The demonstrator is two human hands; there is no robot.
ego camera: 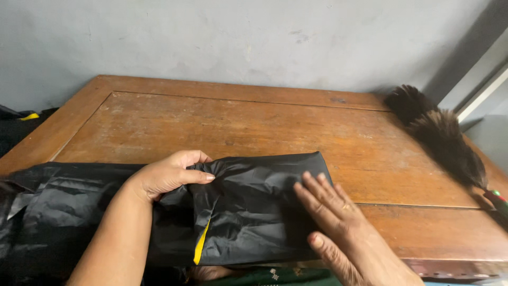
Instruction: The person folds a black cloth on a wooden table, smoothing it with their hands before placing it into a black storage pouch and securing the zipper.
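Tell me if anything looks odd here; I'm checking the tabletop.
A feather duster lies at the table's right edge, its handle end poking past the rim. The tabletop is scuffed and stained. Nothing looks spilled.

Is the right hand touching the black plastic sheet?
Touching. The head view shows the right hand lying flat, fingers spread, on the black plastic sheet.

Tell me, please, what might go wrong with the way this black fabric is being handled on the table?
The black fabric overhangs the near edge of the wooden table; it could slide off, since only the flat right hand pins it. The left hand bunches a fold in its grip, which may crease or skew the layers. The feather duster lies at the table's right edge and could be knocked off by a wide sweep.
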